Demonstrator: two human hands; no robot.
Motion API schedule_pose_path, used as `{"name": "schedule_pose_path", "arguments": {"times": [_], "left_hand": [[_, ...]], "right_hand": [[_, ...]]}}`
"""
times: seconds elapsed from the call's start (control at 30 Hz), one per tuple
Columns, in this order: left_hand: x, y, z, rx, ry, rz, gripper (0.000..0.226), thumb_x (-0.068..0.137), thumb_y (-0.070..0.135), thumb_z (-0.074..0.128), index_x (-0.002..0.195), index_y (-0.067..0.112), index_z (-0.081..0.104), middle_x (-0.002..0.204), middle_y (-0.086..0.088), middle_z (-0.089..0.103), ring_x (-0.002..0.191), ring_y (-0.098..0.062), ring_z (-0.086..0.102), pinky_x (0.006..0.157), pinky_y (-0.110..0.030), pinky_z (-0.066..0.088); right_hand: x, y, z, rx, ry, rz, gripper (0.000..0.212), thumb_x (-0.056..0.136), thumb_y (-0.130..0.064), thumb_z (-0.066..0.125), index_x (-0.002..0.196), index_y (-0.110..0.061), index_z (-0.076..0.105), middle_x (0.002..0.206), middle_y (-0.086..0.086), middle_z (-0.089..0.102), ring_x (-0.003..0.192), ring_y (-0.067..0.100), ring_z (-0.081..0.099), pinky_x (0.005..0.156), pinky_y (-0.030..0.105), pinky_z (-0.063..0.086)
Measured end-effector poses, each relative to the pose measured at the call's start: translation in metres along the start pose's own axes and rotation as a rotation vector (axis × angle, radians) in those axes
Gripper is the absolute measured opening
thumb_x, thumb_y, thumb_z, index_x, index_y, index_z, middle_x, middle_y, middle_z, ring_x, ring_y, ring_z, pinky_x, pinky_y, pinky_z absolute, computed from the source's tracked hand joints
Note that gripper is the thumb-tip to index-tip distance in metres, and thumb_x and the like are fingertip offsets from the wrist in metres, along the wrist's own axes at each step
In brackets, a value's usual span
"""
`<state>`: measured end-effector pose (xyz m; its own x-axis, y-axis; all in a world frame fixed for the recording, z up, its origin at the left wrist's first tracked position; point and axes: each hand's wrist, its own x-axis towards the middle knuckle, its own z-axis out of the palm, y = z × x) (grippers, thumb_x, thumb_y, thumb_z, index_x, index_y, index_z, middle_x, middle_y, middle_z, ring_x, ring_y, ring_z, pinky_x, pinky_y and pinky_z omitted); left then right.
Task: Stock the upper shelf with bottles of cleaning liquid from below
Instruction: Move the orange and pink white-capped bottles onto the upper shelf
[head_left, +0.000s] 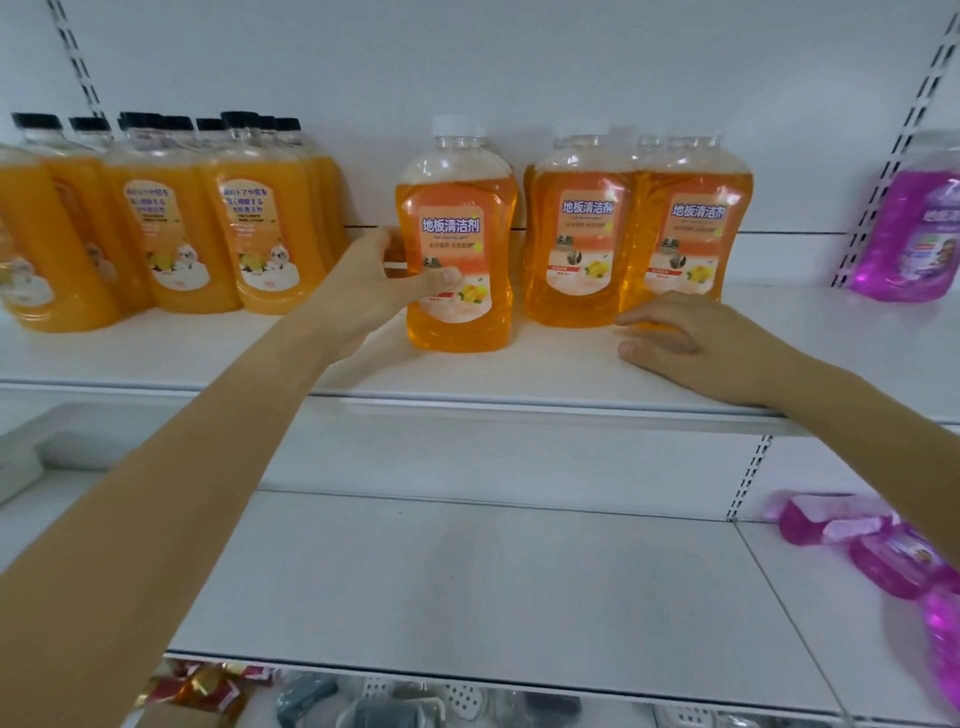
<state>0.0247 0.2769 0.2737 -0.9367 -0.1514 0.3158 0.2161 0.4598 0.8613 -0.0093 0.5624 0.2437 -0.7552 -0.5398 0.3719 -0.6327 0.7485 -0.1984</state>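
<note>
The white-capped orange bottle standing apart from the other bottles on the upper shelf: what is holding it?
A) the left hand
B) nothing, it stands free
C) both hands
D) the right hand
A. The left hand has thumb and fingers curled round the white-capped orange bottle, while the right hand rests on the upper shelf and holds nothing.

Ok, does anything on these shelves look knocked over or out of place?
The purple bottles at the far right of the lower shelf seem to lie on their sides, though blurred. The orange bottle the left hand holds stands ahead of its row.
</note>
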Motion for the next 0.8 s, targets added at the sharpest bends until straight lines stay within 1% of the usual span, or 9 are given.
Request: {"name": "schedule_pose_path", "arguments": {"times": [0.1, 0.2, 0.3, 0.37, 0.43, 0.53, 0.67, 0.73, 0.8], "left_hand": [[0.002, -0.002, -0.005, 0.140, -0.006, 0.029, 0.073, 0.074, 0.042, 0.069, 0.136, 0.019, 0.038, 0.131, 0.006, 0.052, 0.115, -0.011, 0.049, 0.095, -0.029, 0.042], [-0.001, -0.005, -0.011, 0.341, 0.105, 0.128, 0.086, 0.074, 0.054, 0.064, 0.142, 0.016, 0.029, 0.141, 0.000, 0.042, 0.126, -0.015, 0.043, 0.103, -0.034, 0.038], [-0.020, -0.002, -0.013, 0.592, 0.363, 0.381, 0.066, 0.088, 0.044, 0.055, 0.140, 0.010, 0.033, 0.142, -0.012, 0.035, 0.132, -0.024, 0.033, 0.104, -0.030, 0.028], [-0.035, 0.001, -0.011, 0.654, 0.482, 0.599, 0.055, 0.091, 0.037, 0.053, 0.133, 0.003, 0.043, 0.134, -0.021, 0.042, 0.126, -0.032, 0.039, 0.100, -0.027, 0.029], [-0.047, 0.002, -0.001, 0.687, 0.527, 0.767, 0.045, 0.093, 0.032, 0.051, 0.123, -0.002, 0.053, 0.123, -0.024, 0.051, 0.115, -0.038, 0.048, 0.097, -0.030, 0.034], [-0.069, 0.002, 0.027, 0.687, 0.467, 0.895, 0.033, 0.094, 0.024, 0.051, 0.113, -0.001, 0.061, 0.117, -0.021, 0.059, 0.108, -0.038, 0.055, 0.094, -0.036, 0.039], [-0.112, 0.005, 0.082, 0.598, 0.327, 0.993, 0.027, 0.093, 0.016, 0.051, 0.109, -0.001, 0.064, 0.112, -0.016, 0.064, 0.107, -0.033, 0.058, 0.096, -0.034, 0.040], [-0.136, 0.000, 0.119, 0.548, 0.250, 0.997, 0.026, 0.092, 0.014, 0.051, 0.108, 0.000, 0.065, 0.109, -0.014, 0.066, 0.107, -0.029, 0.057, 0.095, -0.034, 0.042], [-0.162, -0.011, 0.161, 0.505, 0.136, 0.936, 0.026, 0.091, 0.015, 0.050, 0.108, 0.003, 0.066, 0.107, -0.011, 0.067, 0.106, -0.022, 0.055, 0.093, -0.032, 0.042]], "right_hand": [[-0.003, -0.003, -0.002, -0.032, 0.087, 0.024, 0.036, 0.090, -0.035, 0.052, 0.122, -0.017, 0.058, 0.123, 0.005, 0.057, 0.115, 0.019, 0.048, 0.091, 0.022, 0.029], [-0.014, -0.007, -0.005, -0.066, 0.175, 0.044, 0.043, 0.089, -0.043, 0.053, 0.120, -0.014, 0.060, 0.121, 0.007, 0.060, 0.112, 0.023, 0.052, 0.091, 0.025, 0.033], [-0.033, -0.010, -0.008, -0.097, 0.257, 0.062, 0.059, 0.082, -0.054, 0.039, 0.120, -0.014, 0.060, 0.118, 0.007, 0.061, 0.109, 0.024, 0.053, 0.088, 0.024, 0.032], [-0.049, -0.011, -0.008, -0.114, 0.290, 0.071, 0.053, 0.085, -0.049, 0.038, 0.121, -0.015, 0.059, 0.120, 0.006, 0.060, 0.112, 0.025, 0.052, 0.089, 0.024, 0.031], [-0.067, -0.011, -0.007, -0.133, 0.329, 0.059, 0.053, 0.087, -0.048, 0.037, 0.121, -0.013, 0.059, 0.122, 0.009, 0.060, 0.112, 0.028, 0.052, 0.093, 0.026, 0.032], [-0.099, -0.009, 0.000, -0.177, 0.424, 0.026, 0.049, 0.089, -0.041, 0.042, 0.118, -0.007, 0.061, 0.124, 0.014, 0.058, 0.113, 0.027, 0.047, 0.098, 0.032, 0.033], [-0.158, 0.002, 0.015, -0.161, 0.530, 0.049, 0.041, 0.090, -0.033, 0.048, 0.119, -0.006, 0.060, 0.127, 0.016, 0.056, 0.116, 0.026, 0.046, 0.099, 0.038, 0.037], [-0.197, 0.011, 0.028, -0.141, 0.505, 0.101, 0.040, 0.090, -0.031, 0.049, 0.119, -0.006, 0.060, 0.126, 0.015, 0.058, 0.114, 0.029, 0.051, 0.097, 0.041, 0.042], [-0.240, 0.026, 0.043, -0.121, 0.398, 0.194, 0.041, 0.089, -0.031, 0.047, 0.118, -0.006, 0.061, 0.121, 0.012, 0.062, 0.109, 0.031, 0.058, 0.093, 0.045, 0.047]]}}
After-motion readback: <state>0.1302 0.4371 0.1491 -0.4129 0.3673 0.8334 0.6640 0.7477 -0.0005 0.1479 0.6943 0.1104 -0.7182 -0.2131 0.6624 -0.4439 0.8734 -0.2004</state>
